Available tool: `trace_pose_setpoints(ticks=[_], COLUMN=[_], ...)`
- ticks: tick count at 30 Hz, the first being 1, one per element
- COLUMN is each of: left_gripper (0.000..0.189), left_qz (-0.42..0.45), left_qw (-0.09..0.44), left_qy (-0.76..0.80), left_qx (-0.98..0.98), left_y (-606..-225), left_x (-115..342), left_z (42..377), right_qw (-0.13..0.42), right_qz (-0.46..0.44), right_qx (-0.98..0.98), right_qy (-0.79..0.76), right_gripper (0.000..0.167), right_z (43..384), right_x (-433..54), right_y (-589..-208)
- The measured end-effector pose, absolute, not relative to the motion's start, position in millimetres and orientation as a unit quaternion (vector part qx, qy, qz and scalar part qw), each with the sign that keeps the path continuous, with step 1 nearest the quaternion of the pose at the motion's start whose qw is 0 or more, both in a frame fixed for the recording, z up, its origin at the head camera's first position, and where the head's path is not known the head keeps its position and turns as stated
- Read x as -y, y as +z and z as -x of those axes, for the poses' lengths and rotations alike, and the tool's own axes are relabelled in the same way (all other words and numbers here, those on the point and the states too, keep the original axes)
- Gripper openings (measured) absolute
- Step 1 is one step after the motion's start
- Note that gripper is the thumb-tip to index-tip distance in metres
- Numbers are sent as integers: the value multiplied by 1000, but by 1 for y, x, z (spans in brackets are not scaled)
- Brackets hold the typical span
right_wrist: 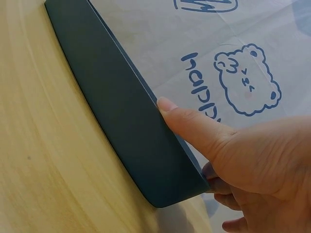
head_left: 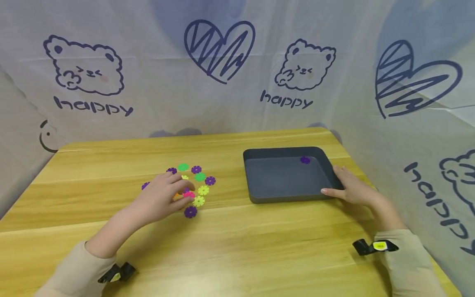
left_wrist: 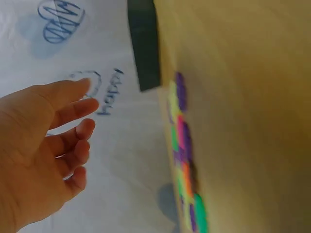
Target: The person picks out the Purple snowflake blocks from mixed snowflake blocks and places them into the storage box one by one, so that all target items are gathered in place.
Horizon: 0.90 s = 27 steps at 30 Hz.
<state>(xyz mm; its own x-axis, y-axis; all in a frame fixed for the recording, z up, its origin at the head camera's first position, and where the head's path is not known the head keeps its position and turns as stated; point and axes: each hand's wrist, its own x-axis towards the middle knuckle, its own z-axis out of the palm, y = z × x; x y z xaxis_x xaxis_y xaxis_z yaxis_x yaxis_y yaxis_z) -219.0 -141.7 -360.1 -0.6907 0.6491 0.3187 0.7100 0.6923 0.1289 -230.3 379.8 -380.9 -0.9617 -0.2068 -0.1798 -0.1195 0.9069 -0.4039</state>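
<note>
My left hand (head_left: 159, 197) hovers over a cluster of notched, snowflake-shaped plastic building discs, its fingers loosely bent with nothing between them. In the left wrist view the hand (left_wrist: 43, 145) shows apart from the row of discs (left_wrist: 182, 141). Around the fingers lie a pink disc (head_left: 188, 195), yellow discs (head_left: 203, 190), green discs (head_left: 199, 177) and purple discs (head_left: 191, 212); some are partly hidden by the hand. To the right, a dark grey rectangular tray (head_left: 282, 199) holds one purple disc (head_left: 305, 160). My right hand (head_left: 350, 187) grips the tray's near right corner, thumb (right_wrist: 180, 121) at the rim.
The wooden table (head_left: 237, 255) carries the tray and discs. A white cloth (head_left: 167, 74) printed with bears, hearts and "happy" hangs behind the table and along its right side. Each sleeve has a small black device (head_left: 375, 246) strapped at the wrist.
</note>
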Motion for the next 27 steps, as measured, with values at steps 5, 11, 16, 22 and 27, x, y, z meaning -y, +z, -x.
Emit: trace_pose_setpoints(ticks=[5, 11, 16, 22, 27], left_gripper=[31, 38, 32, 30, 28], left_qz=[349, 312, 306, 306, 306], left_qw=[16, -42, -67, -75, -60], left_qy=[-115, -112, -115, -123, -137], left_qx=[930, 942, 943, 941, 940], left_y=[-367, -372, -377, -386, -393], left_x=[157, 169, 169, 170, 170], left_z=[225, 232, 236, 239, 241], right_qw=[109, 113, 113, 110, 105], right_qz=[85, 81, 78, 79, 85], right_qx=[-971, -971, -971, -972, -973], right_qy=[-197, -192, -194, -191, -189], right_gripper=[108, 109, 109, 108, 107], right_z=[231, 232, 231, 231, 232], right_x=[-379, -379, -379, -380, -380], right_y=[-380, -380, -380, -380, -382])
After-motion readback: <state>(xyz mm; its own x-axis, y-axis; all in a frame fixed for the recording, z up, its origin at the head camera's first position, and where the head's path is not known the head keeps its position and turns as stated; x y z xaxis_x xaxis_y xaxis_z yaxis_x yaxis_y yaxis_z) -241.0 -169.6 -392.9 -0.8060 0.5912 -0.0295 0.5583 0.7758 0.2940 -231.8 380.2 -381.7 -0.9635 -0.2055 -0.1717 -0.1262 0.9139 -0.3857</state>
